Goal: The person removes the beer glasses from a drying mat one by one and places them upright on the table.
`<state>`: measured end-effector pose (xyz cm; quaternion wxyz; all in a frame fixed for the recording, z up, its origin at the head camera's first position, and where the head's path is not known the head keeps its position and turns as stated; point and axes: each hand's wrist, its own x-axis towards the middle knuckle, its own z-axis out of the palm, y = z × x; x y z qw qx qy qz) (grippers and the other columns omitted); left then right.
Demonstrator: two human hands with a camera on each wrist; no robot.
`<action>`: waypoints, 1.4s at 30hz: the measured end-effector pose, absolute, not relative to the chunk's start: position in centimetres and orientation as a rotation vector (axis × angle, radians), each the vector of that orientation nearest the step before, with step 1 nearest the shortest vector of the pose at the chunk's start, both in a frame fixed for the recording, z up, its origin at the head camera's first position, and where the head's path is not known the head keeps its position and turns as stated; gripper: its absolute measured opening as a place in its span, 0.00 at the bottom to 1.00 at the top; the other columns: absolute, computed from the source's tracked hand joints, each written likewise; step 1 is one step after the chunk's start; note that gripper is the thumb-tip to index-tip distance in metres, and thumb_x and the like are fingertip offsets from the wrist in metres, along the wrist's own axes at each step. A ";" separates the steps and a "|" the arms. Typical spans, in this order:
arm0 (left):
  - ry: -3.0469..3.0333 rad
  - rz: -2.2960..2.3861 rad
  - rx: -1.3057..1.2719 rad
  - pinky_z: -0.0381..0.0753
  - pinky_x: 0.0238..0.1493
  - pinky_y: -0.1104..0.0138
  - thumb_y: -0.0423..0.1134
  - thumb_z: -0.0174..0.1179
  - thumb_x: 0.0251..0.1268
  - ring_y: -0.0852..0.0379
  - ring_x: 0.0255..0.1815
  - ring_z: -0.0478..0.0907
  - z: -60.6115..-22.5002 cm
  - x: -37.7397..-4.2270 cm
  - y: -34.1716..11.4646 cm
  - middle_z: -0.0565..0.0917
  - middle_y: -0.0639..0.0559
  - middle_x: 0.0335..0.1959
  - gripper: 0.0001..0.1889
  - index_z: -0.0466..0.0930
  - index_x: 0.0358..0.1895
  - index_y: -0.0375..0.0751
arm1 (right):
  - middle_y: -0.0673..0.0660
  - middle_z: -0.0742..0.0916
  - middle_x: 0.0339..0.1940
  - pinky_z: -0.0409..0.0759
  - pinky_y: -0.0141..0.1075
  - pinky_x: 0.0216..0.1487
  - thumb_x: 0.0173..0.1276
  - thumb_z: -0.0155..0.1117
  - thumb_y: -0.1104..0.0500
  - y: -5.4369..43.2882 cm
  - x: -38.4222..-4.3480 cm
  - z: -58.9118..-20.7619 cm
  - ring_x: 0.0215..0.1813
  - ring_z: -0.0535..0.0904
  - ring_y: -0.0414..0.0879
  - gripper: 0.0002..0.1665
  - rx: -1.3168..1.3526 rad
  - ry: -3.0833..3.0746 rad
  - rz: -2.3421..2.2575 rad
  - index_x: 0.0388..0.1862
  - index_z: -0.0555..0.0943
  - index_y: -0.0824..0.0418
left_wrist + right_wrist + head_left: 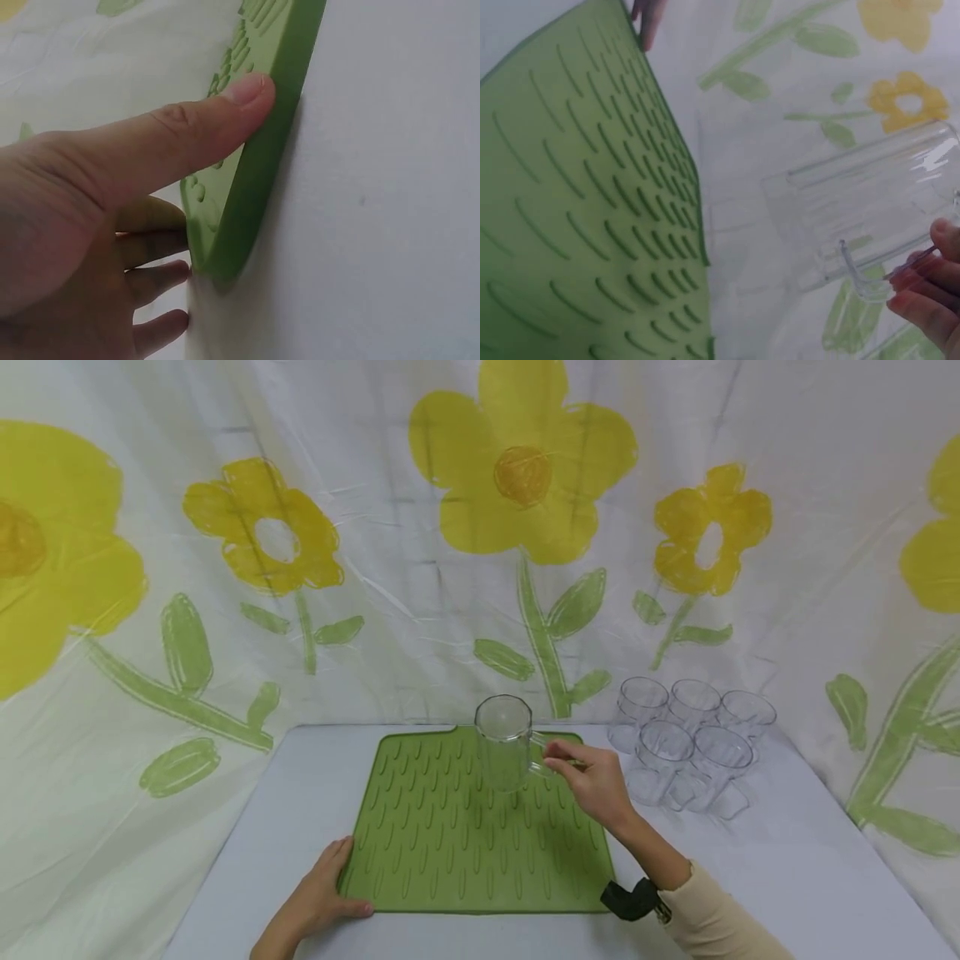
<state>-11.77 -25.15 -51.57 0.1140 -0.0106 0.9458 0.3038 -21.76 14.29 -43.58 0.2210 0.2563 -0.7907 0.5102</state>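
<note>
A clear glass mug (504, 752) hangs upright over the back part of the green ridged mat (450, 868). My right hand (592, 781) pinches the mug's handle between thumb and fingers. Seen from the right wrist, the mug (870, 202) is held apart from the mat's surface (592, 217). At the mat's front left corner rests my left hand (322, 885). Its thumb (202, 127) lies straight on the front edge in the left wrist view, while the other fingers touch the left side.
Several clear glass mugs (666, 764) stand grouped at the back right of the white table (810, 877). Behind the table hangs a white curtain (390, 635) with yellow flowers. A black strap (630, 900) is on my right wrist.
</note>
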 end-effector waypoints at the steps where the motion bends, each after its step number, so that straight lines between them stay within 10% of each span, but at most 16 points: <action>1: 2.771 0.893 -0.034 0.59 0.71 0.37 0.49 0.80 0.32 0.25 0.73 0.53 -51.6 -11.8 -25.1 0.57 0.23 0.72 0.64 0.52 0.72 0.22 | 0.60 0.91 0.35 0.86 0.29 0.35 0.61 0.68 0.68 14.3 -21.8 -43.6 0.36 0.87 0.50 0.11 0.716 -2.182 1.409 0.43 0.87 0.65; 20: 2.870 0.914 0.018 0.60 0.71 0.38 0.49 0.74 0.49 0.24 0.71 0.55 -50.7 -11.9 -24.3 0.59 0.21 0.70 0.55 0.52 0.70 0.16 | 0.60 0.91 0.33 0.84 0.22 0.37 0.56 0.70 0.72 14.7 -22.1 -43.7 0.35 0.88 0.52 0.12 0.817 -2.106 1.252 0.40 0.87 0.67; 42: 2.806 1.251 -0.033 0.60 0.72 0.38 0.53 0.58 0.68 0.31 0.74 0.59 -49.2 -15.2 -20.3 0.62 0.32 0.74 0.39 0.58 0.73 0.32 | 0.57 0.90 0.31 0.82 0.22 0.35 0.56 0.71 0.67 14.9 -21.9 -44.0 0.31 0.85 0.42 0.09 0.954 -1.971 1.043 0.37 0.86 0.64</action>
